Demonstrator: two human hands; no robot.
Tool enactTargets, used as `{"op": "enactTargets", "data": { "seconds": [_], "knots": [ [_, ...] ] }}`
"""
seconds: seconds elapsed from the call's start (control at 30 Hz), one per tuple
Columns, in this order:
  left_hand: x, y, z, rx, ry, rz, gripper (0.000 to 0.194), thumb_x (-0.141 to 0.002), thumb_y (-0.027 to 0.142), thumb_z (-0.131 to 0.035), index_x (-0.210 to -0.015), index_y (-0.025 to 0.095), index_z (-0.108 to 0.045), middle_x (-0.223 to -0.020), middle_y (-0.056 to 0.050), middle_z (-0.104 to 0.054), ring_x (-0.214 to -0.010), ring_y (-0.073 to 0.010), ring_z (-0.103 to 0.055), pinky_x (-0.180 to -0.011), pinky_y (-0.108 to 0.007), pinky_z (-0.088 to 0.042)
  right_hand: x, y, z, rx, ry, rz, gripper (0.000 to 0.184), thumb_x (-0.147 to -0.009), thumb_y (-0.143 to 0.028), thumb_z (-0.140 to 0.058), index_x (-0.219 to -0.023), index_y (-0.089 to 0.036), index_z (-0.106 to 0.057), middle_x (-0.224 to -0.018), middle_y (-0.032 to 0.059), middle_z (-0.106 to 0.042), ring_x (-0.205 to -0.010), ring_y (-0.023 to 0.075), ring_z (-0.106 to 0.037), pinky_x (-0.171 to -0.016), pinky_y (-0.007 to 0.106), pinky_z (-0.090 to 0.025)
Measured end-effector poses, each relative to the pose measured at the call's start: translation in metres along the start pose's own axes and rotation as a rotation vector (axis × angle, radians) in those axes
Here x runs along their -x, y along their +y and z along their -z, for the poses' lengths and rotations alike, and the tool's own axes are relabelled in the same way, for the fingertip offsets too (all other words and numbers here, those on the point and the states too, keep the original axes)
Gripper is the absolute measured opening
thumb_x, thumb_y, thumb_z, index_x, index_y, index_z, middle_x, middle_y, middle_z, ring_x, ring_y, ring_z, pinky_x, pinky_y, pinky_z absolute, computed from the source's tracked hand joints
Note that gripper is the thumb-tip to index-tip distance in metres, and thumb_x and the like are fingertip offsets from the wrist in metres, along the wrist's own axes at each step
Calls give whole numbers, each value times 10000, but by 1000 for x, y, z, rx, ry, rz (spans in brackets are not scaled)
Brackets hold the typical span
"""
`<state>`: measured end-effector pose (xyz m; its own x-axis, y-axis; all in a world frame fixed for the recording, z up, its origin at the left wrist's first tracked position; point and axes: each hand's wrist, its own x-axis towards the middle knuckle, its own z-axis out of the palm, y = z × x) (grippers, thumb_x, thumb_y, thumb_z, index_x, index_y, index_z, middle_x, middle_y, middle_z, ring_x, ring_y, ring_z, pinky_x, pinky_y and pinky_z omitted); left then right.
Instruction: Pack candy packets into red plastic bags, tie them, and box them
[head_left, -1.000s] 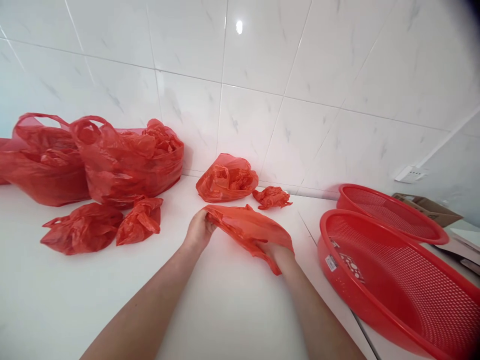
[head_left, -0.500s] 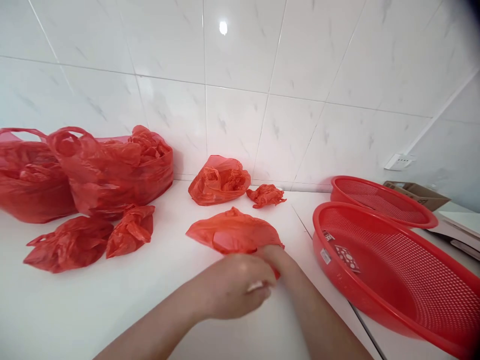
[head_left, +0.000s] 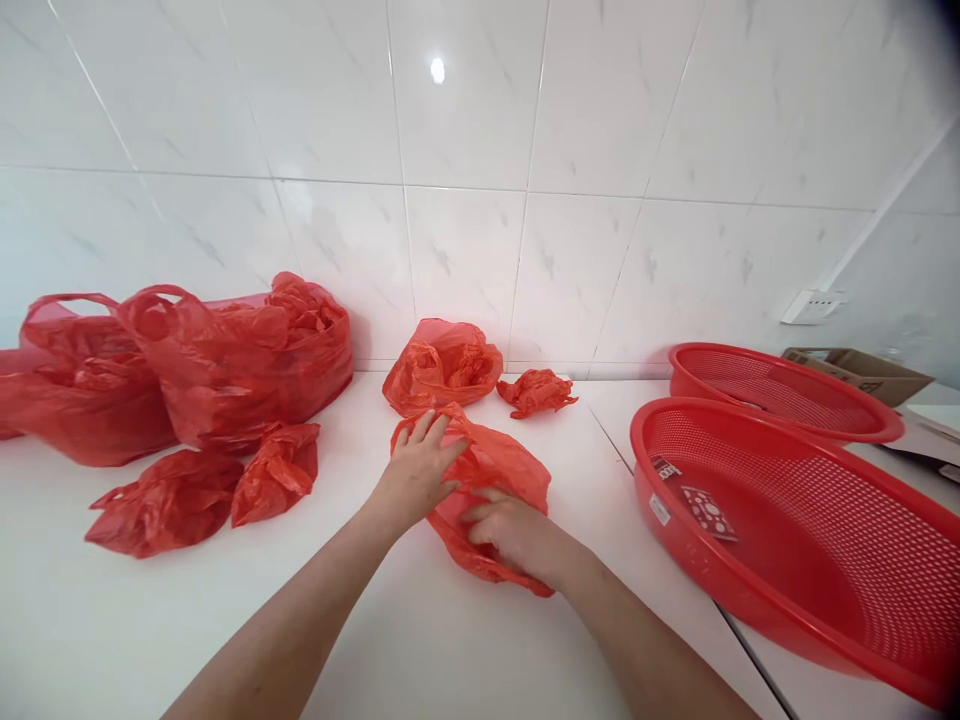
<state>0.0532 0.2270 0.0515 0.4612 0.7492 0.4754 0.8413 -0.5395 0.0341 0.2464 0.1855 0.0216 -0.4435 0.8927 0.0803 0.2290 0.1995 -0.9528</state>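
Observation:
A red plastic bag (head_left: 517,465) lies opened up on the white table in front of me. My left hand (head_left: 416,475) rests on its left rim, fingers spread. Inside the bag's mouth is my right hand (head_left: 517,535), its fingers apart and slightly bent; nothing shows in them. Just behind stands a small red bag (head_left: 442,365) stuffed with crumpled plastic, and beside that lies a crumpled red bag (head_left: 538,392).
At the left stand large full red bags (head_left: 232,370), with two small crumpled bundles (head_left: 169,500) before them. Two red mesh baskets (head_left: 780,560) fill the right side. Behind them are a cardboard box (head_left: 862,372) and a wall socket (head_left: 814,306). A tiled wall (head_left: 465,270) closes the back.
My left hand has moved left and up from above my right hand, its fingers now spread on the bag's rim. The bag's mouth is wider, and my right hand shows inside it.

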Motion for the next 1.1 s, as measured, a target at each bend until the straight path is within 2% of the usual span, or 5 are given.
{"op": "enactTargets", "data": {
  "seconds": [0.17,0.6,0.8,0.97,1.1],
  "knots": [
    [2,-19,-5,-214,-24,221,448,-638,82,-665,-1052,240,-594,-1284,-165,-483,-1217,-382,-409,-951,-579,-289,0,-2,3,600,-223,82,214,-566,18,-411,-496,-179,-458,-565,-28,-484,-599,111,-434,-551,245,-272],
    [39,-38,18,284,-603,447,303,-670,320,-616,-972,306,-632,-794,-19,-652,-612,-203,-603,-539,-279,-405,-15,21,39,865,266,-191,376,-801,-332,-555,-1163,-231,-580,-1071,94,-604,-887,230,-581,-692,302,-395],
    [29,11,42,145,60,122,252,-837,212,-469,-1028,255,-626,-1018,-88,-641,-895,-237,-609,-847,-407,-444,-15,18,31,970,145,-207,643,-677,-415,-673,-1269,-232,-503,-1085,108,-535,-881,240,-548,-635,293,-368],
    [21,42,25,213,-238,-261,194,-761,149,-550,-894,256,-641,-1175,-56,-607,-1093,-264,-546,-904,-415,-456,-11,16,28,990,60,-151,498,-588,-437,-730,-1043,-248,-653,-1010,82,-538,-923,257,-494,-739,342,-381],
    [13,11,3,84,-151,25,461,-667,-15,-480,-1011,243,-645,-1405,-86,-446,-1309,-348,-353,-1011,-564,-314,-6,15,39,931,-32,-108,590,-558,-367,-745,-1136,-316,-633,-1064,57,-547,-1038,272,-464,-868,378,-365]
  ]
}}
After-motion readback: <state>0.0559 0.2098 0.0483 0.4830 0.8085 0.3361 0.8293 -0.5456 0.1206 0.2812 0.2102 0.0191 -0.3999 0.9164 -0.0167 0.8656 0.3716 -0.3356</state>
